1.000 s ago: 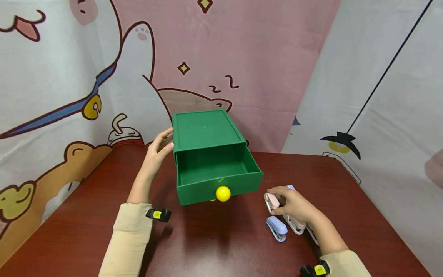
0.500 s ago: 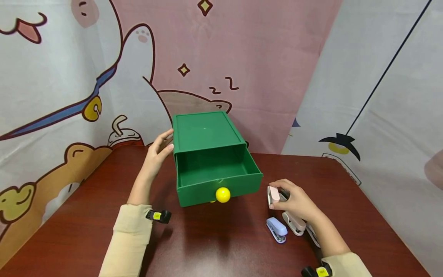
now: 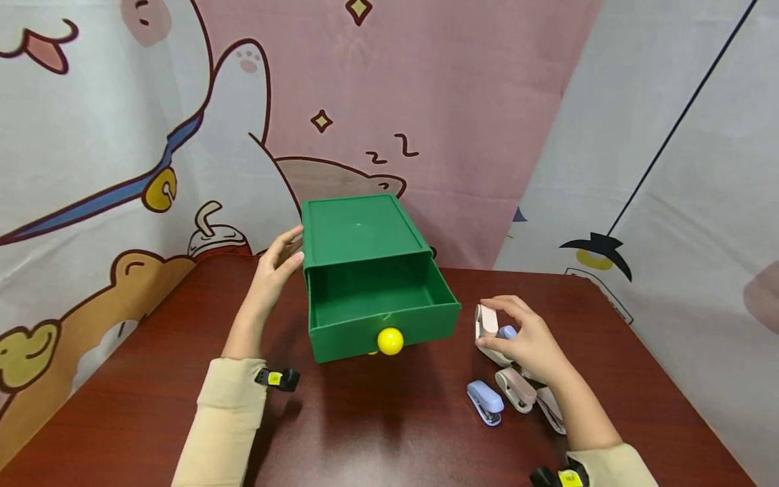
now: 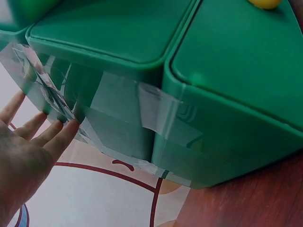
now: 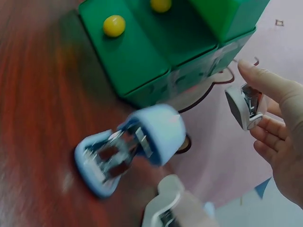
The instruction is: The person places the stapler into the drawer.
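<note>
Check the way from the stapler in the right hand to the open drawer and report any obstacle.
Nothing loose is visible between the pink stapler in the right hand and the open drawer. Only the drawer's right side wall stands there, so the stapler probably must pass over it. The other staplers lie off that line.

Held stapler (image 3: 486, 319) partly hidden by right hand (image 3: 531, 343)

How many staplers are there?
5 show: pink stapler in the right hand, far blue one behind it, near blue one, second pink one, rightmost whitish one. Others may be hidden.
</note>
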`<state>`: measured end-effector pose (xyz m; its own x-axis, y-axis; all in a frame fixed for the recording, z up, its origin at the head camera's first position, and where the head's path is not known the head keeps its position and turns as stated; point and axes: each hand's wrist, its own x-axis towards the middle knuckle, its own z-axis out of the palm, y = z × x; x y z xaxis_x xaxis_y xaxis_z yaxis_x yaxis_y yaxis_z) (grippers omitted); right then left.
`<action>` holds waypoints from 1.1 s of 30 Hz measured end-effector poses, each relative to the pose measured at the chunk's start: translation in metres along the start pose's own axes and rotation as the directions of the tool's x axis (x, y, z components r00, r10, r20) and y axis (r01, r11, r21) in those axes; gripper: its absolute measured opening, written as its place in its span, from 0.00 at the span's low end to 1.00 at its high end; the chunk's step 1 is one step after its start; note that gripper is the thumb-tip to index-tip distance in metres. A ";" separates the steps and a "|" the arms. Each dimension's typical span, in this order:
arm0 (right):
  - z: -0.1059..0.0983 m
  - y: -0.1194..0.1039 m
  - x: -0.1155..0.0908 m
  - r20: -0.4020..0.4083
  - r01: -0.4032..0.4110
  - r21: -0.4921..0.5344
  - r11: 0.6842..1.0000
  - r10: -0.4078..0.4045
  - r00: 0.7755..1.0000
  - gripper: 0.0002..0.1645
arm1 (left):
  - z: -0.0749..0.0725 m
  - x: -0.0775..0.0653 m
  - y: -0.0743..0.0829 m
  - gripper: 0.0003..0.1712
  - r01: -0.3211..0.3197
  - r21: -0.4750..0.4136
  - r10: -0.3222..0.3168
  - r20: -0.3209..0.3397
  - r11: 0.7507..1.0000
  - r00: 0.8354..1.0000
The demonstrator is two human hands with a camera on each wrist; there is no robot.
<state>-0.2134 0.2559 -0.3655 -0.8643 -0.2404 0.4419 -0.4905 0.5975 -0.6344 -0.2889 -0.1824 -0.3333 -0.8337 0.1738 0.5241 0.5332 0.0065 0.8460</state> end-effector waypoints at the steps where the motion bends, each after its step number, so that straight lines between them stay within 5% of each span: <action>1: -0.001 -0.003 0.001 -0.018 0.008 0.002 1.000 -0.008 1.000 0.38 | 0.000 0.000 0.000 0.29 -0.002 -0.001 0.002 0.000 1.000 1.000; 9: -0.009 -0.026 0.012 -0.100 0.041 0.038 0.998 -0.037 0.994 0.39 | 0.001 0.000 0.000 0.29 0.007 0.006 -0.007 -0.007 1.000 1.000; 22: -0.026 -0.068 0.033 -0.112 0.060 0.115 0.992 -0.047 0.993 0.39 | 0.001 0.000 0.001 0.29 0.016 0.009 -0.016 -0.010 1.000 1.000; 33: -0.022 -0.095 0.050 -0.114 0.176 0.184 0.967 -0.157 0.981 0.38 | 0.002 -0.001 0.001 0.29 0.030 0.023 -0.030 -0.009 0.999 1.000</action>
<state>-0.2073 0.2039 -0.2687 -0.7585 -0.2423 0.6050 -0.6467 0.3951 -0.6525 -0.2875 -0.1808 -0.3327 -0.8505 0.1645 0.4997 0.5112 0.0346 0.8588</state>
